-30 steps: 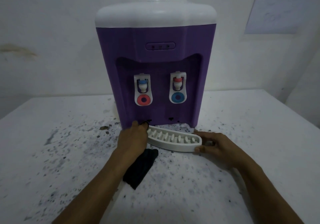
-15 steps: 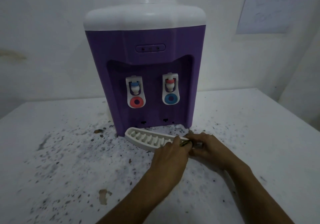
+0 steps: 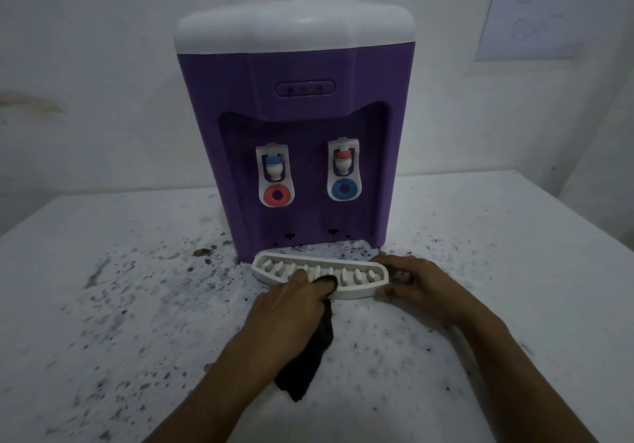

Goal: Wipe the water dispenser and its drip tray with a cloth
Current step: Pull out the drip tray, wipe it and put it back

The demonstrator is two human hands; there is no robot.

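Behind tray [image 3: 356, 293], purple dispenser [image 3: 295, 126]

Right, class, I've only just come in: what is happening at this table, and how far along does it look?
A person is cleaning the white drip tray, which lies detached on the speckled table in front of the purple water dispenser. The left hand presses a dark cloth onto the tray's slotted top near its middle, while the right hand grips the tray's right end to steady it. The rest of the cloth trails down onto the table. Neither hand touches the dispenser.
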